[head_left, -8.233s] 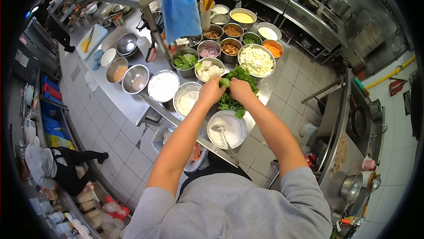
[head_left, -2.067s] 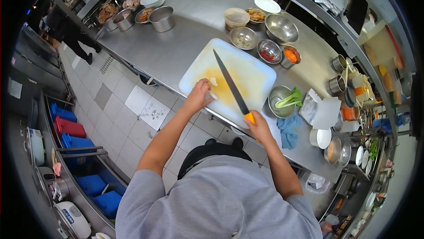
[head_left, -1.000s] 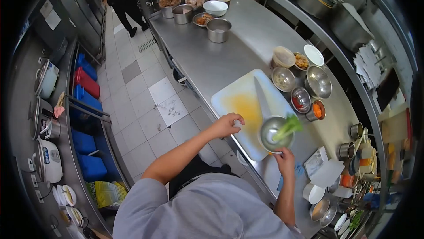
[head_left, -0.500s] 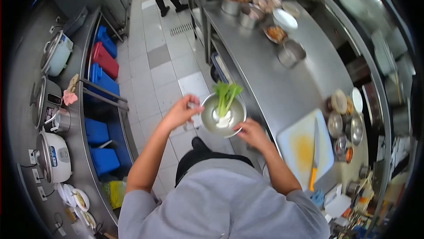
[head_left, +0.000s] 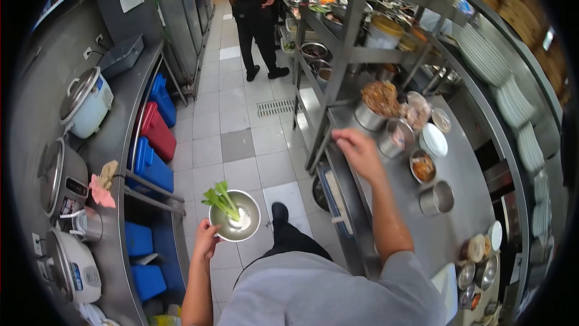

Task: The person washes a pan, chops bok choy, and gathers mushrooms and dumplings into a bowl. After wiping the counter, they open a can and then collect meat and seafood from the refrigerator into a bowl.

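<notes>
My left hand [head_left: 207,238] grips the rim of a round metal bowl [head_left: 256,220], thumb on the edge, above the tiled floor. Inside the bowl lies a green leafy vegetable with pale stalks [head_left: 222,200], its leaves poking past the far rim, and something white beside it. My right hand [head_left: 359,151] is raised near the edge of the steel counter [head_left: 386,187], fingers curled in and slightly blurred, with nothing visible in them. The nearest thing to it is a metal pot heaped with brown food [head_left: 377,106].
A person in dark clothes [head_left: 252,18] stands ahead in the aisle. Along the left counter are rice cookers [head_left: 72,265], with blue bins [head_left: 151,166] and a red bin [head_left: 158,133] below. A metal shelf post [head_left: 338,66] rises ahead on the right. Stacked plates [head_left: 512,103] line the far right.
My right hand has let go of the bowl and swung forward and right. My left hand now holds the bowl, further left. The view has tilted up and moved along the aisle.
</notes>
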The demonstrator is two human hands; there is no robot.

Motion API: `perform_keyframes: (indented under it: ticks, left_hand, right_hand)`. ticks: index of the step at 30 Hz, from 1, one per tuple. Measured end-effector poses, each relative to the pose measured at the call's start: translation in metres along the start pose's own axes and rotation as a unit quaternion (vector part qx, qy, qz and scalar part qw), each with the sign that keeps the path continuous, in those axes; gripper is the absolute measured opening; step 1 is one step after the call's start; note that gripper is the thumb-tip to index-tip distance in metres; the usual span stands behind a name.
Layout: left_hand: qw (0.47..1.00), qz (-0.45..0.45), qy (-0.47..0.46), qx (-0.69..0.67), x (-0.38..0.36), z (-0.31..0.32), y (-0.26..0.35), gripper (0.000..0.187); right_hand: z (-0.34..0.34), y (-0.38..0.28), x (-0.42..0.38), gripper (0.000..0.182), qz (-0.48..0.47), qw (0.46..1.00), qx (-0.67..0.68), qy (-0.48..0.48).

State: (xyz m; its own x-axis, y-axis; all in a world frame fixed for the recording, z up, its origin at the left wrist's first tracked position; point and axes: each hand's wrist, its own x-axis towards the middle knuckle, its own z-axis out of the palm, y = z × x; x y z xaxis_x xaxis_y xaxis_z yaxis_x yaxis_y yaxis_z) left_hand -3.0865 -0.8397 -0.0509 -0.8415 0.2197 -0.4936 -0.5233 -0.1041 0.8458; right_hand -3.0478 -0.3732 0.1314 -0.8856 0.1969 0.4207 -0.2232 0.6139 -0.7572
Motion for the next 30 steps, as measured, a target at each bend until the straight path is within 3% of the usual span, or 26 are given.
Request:
perform_keyframes:
  ticks: [3,6,11,14,17,21,27,30]
  left_hand:
    - [0.999,0.01,0.043,-0.028,0.057,-0.015,0.028,0.013]
    - [0.995,0.021,0.084,-0.054,0.104,-0.01,0.072,0.012]
    - [0.994,0.036,0.079,-0.065,0.192,-0.016,0.124,0.011]
    - [0.998,0.027,0.038,-0.05,0.259,-0.021,0.151,0.01]
    - [0.999,0.015,-0.001,-0.046,0.33,-0.015,0.182,0.013]
    - [0.997,-0.012,-0.081,0.006,0.441,-0.016,0.232,0.015]
    - [0.973,-0.021,-0.195,0.121,0.581,-0.012,0.323,0.016]
    - [0.954,-0.035,-0.245,0.169,0.618,0.018,0.374,0.017]
  right_hand:
    - [-0.005,0.012,0.126,0.028,-0.001,0.998,-0.061,0.019]
    - [0.008,0.058,0.262,0.035,-0.103,0.962,-0.243,0.074]
    - [0.02,0.09,0.419,0.05,0.064,0.87,-0.481,0.085]
    - [0.014,0.11,0.455,0.056,0.184,0.844,-0.499,0.07]
    - [0.016,0.126,0.468,0.056,0.23,0.823,-0.513,0.075]
    - [0.027,0.144,0.485,0.058,0.258,0.765,-0.584,0.085]
    - [0.029,0.182,0.498,0.035,0.246,0.683,-0.681,0.1]
    - [0.03,0.168,0.512,0.033,0.26,0.688,-0.673,0.076]
